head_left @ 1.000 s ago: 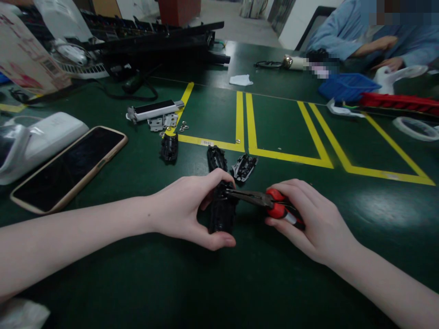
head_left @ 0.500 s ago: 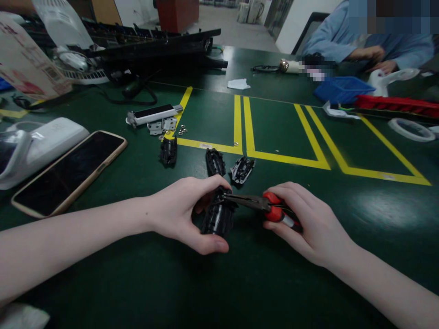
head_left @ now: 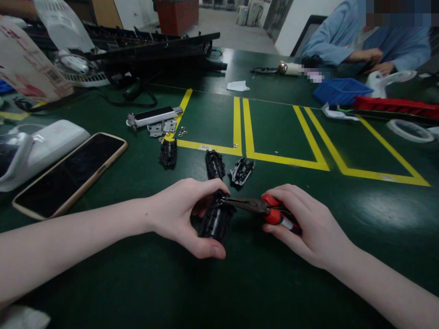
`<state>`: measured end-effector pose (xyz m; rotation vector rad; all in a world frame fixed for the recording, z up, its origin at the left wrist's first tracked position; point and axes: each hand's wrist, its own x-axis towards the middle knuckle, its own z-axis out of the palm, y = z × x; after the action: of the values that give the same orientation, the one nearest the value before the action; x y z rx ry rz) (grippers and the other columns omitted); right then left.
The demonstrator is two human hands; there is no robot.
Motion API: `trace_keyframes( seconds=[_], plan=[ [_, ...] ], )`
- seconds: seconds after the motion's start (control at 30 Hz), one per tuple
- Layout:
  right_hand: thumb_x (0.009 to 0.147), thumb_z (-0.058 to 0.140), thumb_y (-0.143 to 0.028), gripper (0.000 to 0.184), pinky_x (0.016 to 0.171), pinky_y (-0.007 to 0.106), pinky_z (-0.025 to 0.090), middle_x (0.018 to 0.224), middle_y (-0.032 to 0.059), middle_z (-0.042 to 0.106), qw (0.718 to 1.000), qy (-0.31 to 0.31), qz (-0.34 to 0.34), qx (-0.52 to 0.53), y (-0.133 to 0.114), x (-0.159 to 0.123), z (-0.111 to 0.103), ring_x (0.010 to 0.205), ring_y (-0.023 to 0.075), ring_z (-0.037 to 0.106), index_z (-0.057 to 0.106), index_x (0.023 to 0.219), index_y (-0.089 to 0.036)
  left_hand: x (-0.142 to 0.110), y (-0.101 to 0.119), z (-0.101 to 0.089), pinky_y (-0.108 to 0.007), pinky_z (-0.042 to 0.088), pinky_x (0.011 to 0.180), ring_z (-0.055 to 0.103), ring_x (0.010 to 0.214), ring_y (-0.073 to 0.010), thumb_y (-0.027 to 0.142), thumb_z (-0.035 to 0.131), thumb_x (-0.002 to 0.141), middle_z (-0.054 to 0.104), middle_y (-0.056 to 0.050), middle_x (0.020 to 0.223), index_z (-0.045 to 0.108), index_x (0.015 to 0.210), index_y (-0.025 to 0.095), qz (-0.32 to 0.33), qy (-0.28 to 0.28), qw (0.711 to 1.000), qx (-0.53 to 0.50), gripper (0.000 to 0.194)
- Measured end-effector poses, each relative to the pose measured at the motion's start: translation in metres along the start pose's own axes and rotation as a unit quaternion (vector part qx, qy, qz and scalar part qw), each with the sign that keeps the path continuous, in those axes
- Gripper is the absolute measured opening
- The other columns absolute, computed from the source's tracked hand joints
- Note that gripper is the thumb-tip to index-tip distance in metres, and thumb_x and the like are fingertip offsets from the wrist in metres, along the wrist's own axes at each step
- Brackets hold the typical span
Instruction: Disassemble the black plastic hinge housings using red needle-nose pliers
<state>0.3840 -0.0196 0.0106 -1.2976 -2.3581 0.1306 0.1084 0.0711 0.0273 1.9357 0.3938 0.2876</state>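
The left grip (head_left: 187, 212) is holding a black part (head_left: 216, 224), the thumb pressing at its near end and the fingers wrapping its far end; it is standing partly open, spanning the part's length. The right grip (head_left: 307, 224) is folding firmly around the red handles of a pair of pliers (head_left: 270, 211). The plier tips are touching the black part near its far end; what they are pinching is too small to tell.

The black part is sitting between both grips over a dark green surface (head_left: 240, 283). Just beyond the left grip, a second black part (head_left: 215, 164) is lying, with a grey-and-black part (head_left: 242, 172) lying to its right. Farther left, a third black part (head_left: 168, 152) is lying near small metal rings (head_left: 183, 131), metal plates (head_left: 162, 128) and a white-and-black bar (head_left: 154, 117). Yellow tape (head_left: 291, 161) is marking bays beyond both grips. Left of the left grip, a phone (head_left: 72, 176) is resting screen up beside a white device (head_left: 58, 141).

Beyond and right of the right grip, a white ring (head_left: 409, 131), a red strip (head_left: 394, 107) and a blue tray (head_left: 343, 93) are resting. Far beyond the left grip, a long black frame (head_left: 164, 50) is lying. Across the surface, a person in blue sleeves (head_left: 325, 41) is holding both hands close together. Past the far edge, a red-brown cabinet (head_left: 177, 17) is standing on a pale floor (head_left: 219, 27).
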Motion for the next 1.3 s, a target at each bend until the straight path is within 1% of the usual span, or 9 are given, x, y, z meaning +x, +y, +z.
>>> trace_keyframes(
  seconds=[0.13,0.3,0.4,0.53,0.63,0.73,0.9,1.1,1.3],
  plan=[
    [0.094,0.051,-0.048,0.036,0.066,0.034,0.052,0.101,0.0092,0.062,1.000,0.004,0.000,0.000,0.0005,0.0011,0.0000,0.085,0.0218,0.060,0.053,0.116,-0.019,0.0000,0.0001,0.0002,-0.025,0.045,0.060,0.056,0.069,-0.0158,0.052,0.080,0.067,0.062,-0.001,0.086,0.052,0.113,0.019,-0.013,-0.007,1.000,0.007,0.063],
    [0.094,0.051,-0.048,0.036,0.065,0.033,0.051,0.099,0.0089,0.062,1.000,0.015,-0.003,-0.001,0.0009,0.0021,-0.0013,0.084,0.0218,0.060,0.053,0.116,-0.019,-0.0009,0.0011,0.0021,-0.035,0.051,0.080,0.060,0.100,-0.0262,0.057,0.084,0.062,0.062,-0.009,0.112,0.046,0.133,0.022,0.016,0.032,0.999,-0.004,0.087],
    [0.093,0.053,-0.048,0.036,0.065,0.033,0.051,0.099,0.0087,0.062,1.000,0.019,0.002,-0.011,0.0008,0.0016,-0.0021,0.084,0.0215,0.060,0.053,0.115,-0.019,-0.0019,-0.0007,0.0009,-0.035,0.052,0.080,0.061,0.101,-0.0274,0.061,0.083,0.063,0.061,-0.010,0.117,0.046,0.135,0.022,0.027,0.030,0.999,-0.033,0.090],
    [0.093,0.053,-0.048,0.036,0.065,0.034,0.052,0.099,0.0088,0.062,0.999,0.028,0.005,-0.018,0.0006,0.0011,-0.0024,0.084,0.0219,0.061,0.053,0.115,-0.019,-0.0036,-0.0025,-0.0008,-0.029,0.046,0.069,0.060,0.085,-0.0206,0.065,0.068,0.079,0.062,-0.009,0.110,0.047,0.134,0.019,0.031,0.030,0.997,-0.066,0.075],
    [0.093,0.052,-0.048,0.035,0.064,0.035,0.052,0.098,0.0089,0.063,0.999,0.029,0.013,-0.014,0.0001,0.0018,-0.0026,0.084,0.0228,0.061,0.054,0.114,-0.020,-0.0043,-0.0009,0.0008,-0.026,0.043,0.064,0.054,0.076,-0.0150,0.053,0.058,0.091,0.060,-0.005,0.098,0.052,0.126,0.018,0.041,0.073,0.994,-0.074,0.050],
    [0.093,0.052,-0.048,0.034,0.065,0.036,0.053,0.097,0.0091,0.063,0.999,0.027,0.020,-0.011,-0.0002,0.0025,-0.0030,0.084,0.0238,0.062,0.054,0.114,-0.020,-0.0040,0.0025,0.0041,-0.024,0.045,0.063,0.052,0.073,-0.0118,0.037,0.065,0.089,0.058,-0.002,0.096,0.054,0.119,0.018,0.033,0.110,0.991,-0.070,0.037],
    [0.093,0.052,-0.047,0.035,0.065,0.036,0.053,0.099,0.0092,0.063,0.999,0.025,0.011,-0.022,0.0005,0.0026,-0.0028,0.085,0.0233,0.061,0.054,0.115,-0.020,-0.0028,0.0016,0.0071,-0.021,0.048,0.059,0.055,0.073,-0.0102,0.031,0.075,0.084,0.059,-0.002,0.100,0.055,0.112,0.018,0.024,0.146,0.989,-0.001,0.037],
    [0.094,0.052,-0.049,0.037,0.065,0.036,0.052,0.100,0.0097,0.063,0.999,0.022,0.009,-0.039,0.0004,0.0006,-0.0012,0.086,0.0235,0.061,0.054,0.116,-0.019,-0.0035,-0.0036,0.0072,-0.021,0.048,0.055,0.054,0.067,-0.0096,0.037,0.080,0.078,0.060,0.000,0.087,0.055,0.096,0.016,0.057,0.206,0.974,0.076,0.037],
    [0.094,0.052,-0.050,0.038,0.066,0.035,0.052,0.101,0.0100,0.062,0.999,0.017,0.001,-0.049,0.0010,0.0005,-0.0004,0.087,0.0227,0.060,0.053,0.116,-0.018,-0.0046,0.0005,0.0073,-0.026,0.045,0.057,0.052,0.062,-0.0103,0.040,0.079,0.079,0.058,0.002,0.076,0.054,0.087,0.016,0.068,0.225,0.953,0.188,0.036]
  ],
)
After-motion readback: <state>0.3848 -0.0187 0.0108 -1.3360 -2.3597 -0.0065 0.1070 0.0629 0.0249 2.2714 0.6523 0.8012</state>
